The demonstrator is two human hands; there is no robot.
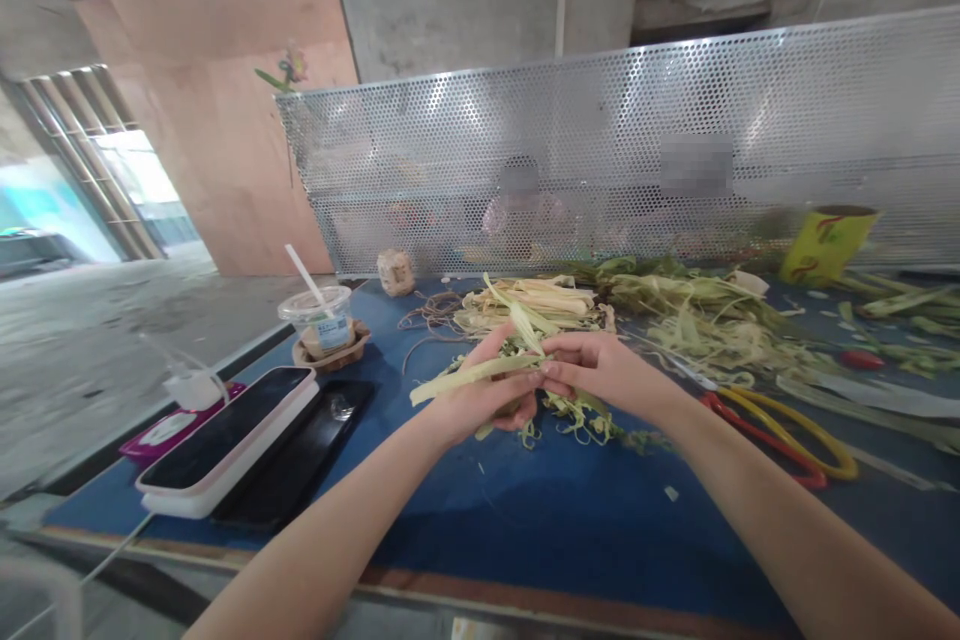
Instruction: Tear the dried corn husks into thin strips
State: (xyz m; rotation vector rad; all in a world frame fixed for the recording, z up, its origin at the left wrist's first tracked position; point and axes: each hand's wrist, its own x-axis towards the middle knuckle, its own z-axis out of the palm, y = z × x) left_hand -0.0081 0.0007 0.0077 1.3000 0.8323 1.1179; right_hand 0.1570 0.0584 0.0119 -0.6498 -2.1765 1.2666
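Over the blue tabletop (480, 510), my two hands meet above a heap of dried husks. My left hand (491, 395) has its fingers closed round a pale green husk strip (457, 378), one end of which sticks out to the left. Fingertips of my right hand (589, 368) pinch at the same bundle, where another husk leaf (521, 315) points up and away. Thin curled shreds (581, 420) hang or lie just below the hands. Behind them rests a stack of flat, yellowish husks (536, 300) beside a loose coil of brown twine (435, 310).
Scissors with red and yellow handles (795, 435) lie at the right, near more husks (735, 330) and a yellow container (829, 245). A lidded cup with straw (322, 325), a phone (232, 435) and a black tray (300, 455) are left. A perforated metal screen (600, 160) stands behind.
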